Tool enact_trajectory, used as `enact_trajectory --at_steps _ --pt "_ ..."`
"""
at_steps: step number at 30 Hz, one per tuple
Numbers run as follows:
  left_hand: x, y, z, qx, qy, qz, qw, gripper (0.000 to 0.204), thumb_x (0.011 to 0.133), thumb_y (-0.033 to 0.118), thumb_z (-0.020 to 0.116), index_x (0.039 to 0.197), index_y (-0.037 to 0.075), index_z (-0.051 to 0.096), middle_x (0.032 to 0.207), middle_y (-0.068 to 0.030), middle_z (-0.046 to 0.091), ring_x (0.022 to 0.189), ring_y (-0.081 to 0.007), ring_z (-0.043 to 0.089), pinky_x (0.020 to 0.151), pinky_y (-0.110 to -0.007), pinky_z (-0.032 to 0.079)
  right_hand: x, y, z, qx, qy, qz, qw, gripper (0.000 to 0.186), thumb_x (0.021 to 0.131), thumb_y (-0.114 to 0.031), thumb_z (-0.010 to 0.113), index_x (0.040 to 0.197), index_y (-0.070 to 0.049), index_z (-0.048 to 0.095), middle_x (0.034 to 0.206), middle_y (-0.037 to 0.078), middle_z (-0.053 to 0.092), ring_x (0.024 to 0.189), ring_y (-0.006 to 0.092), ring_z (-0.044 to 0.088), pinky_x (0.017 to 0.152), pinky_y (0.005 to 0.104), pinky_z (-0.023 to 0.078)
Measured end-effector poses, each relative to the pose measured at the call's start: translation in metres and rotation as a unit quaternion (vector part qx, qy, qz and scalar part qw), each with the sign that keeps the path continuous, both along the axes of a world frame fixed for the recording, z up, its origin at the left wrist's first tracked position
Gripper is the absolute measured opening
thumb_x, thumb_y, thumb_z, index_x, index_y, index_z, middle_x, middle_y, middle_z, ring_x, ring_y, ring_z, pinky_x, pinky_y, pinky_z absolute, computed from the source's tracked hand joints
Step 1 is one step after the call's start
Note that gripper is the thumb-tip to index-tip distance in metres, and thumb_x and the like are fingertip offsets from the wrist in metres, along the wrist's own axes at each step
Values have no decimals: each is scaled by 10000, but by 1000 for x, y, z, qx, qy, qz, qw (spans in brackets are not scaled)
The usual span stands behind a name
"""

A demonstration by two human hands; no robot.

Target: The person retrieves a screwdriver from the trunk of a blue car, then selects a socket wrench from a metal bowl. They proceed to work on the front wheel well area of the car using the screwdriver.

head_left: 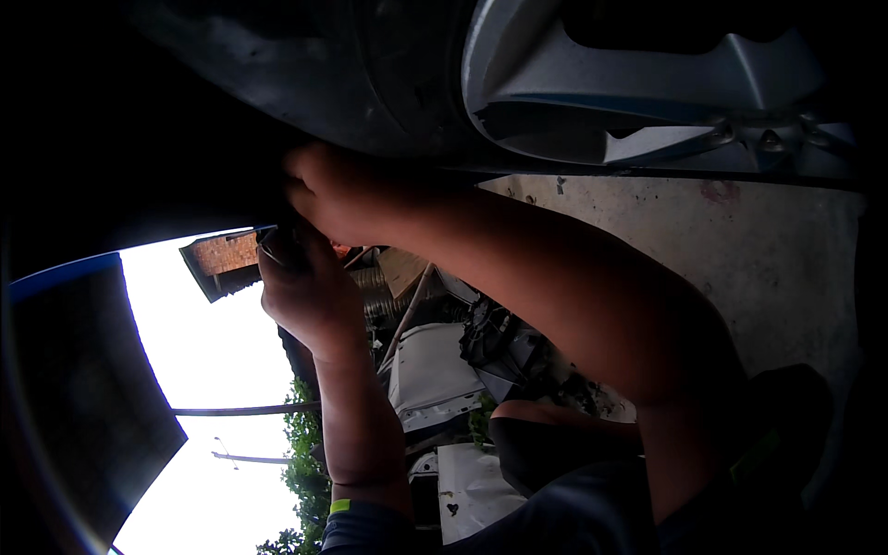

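Note:
A car wheel fills the top of the view, with a black tyre [305, 83] and a silver alloy rim [592, 92]. My right hand [333, 190] reaches up to the lower edge of the tyre, where its fingers vanish in the dark. Just below it, my left hand [305, 291] is curled around a small dark part [277, 245] that I cannot make out. The two hands nearly touch. My right forearm [592, 305] crosses the middle of the view. A dark sleeve with a yellow-green cuff [340, 506] covers my left arm.
A dark body panel with a blue edge [65, 277] curves down the left side. Stained concrete ground [740, 250] lies at the right. Behind my arms are piled scrap car parts and white panels [430, 375], a brick building [227, 254], trees and bright sky.

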State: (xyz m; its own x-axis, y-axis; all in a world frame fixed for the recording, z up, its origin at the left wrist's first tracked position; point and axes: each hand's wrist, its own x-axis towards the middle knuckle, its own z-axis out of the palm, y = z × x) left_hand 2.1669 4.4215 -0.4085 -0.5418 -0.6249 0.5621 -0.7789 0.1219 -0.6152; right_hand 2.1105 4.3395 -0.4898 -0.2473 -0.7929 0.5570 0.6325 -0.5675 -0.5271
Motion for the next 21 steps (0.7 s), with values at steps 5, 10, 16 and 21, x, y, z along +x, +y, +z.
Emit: enact_trajectory --at_steps 5,10,16,21 --pt "-2 -1 -3 10 25 17 999 223 937 215 628 952 -6 609 757 -122 706 664 -237 710 568 -318 534 9 -6 -3 -25 -35 -33 999 133 923 -155 581 881 -44 641 649 125 636 539 209 628 530 338 505" --pt "-2 3 -2 7 40 32 999 233 963 231 579 963 0 608 776 -122 709 689 -251 714 577 -324 535 2 1 -5 -28 -3 -8 1000 139 930 -152 575 862 -48 636 616 110 618 522 198 616 520 326 498" --pt "-6 4 -2 11 61 50 997 220 971 229 560 970 12 598 784 -118 709 700 -250 713 579 -328 533 5 1 -5 -47 -44 -8 998 161 943 -162 552 870 -41 628 638 113 622 554 208 626 543 333 505" --pt "-1 -1 -3 5 55 42 998 210 963 229 578 962 20 596 768 -109 704 673 -231 705 569 -319 529 6 0 -6 -46 -36 15 998 160 947 -160 543 889 -36 627 663 119 626 572 214 629 569 346 513"
